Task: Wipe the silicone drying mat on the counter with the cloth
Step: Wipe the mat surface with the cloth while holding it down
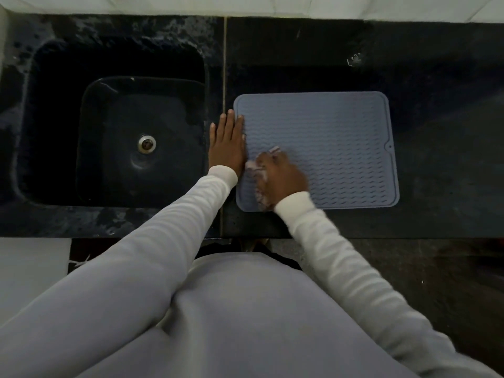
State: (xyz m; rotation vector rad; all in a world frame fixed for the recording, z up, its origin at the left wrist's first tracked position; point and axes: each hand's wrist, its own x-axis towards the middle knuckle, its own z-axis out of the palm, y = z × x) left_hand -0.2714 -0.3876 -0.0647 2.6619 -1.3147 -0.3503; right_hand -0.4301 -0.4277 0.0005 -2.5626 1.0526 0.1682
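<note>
Now: left hand (pixel 227 143) flat; right hand (pixel 281 178) grips cloth (pixel 255 166) on mat (pixel 327 148), dark counter (pixel 436 77).

Dark stone counter (pixel 436 64) (sink (pixel 117 124) set in) below pale wall tiles (pixel 245 5).

Grey ribbed silicone mat (pixel 327 137) flat on counter, crumpled pale cloth (pixel 257 170) on it
</note>
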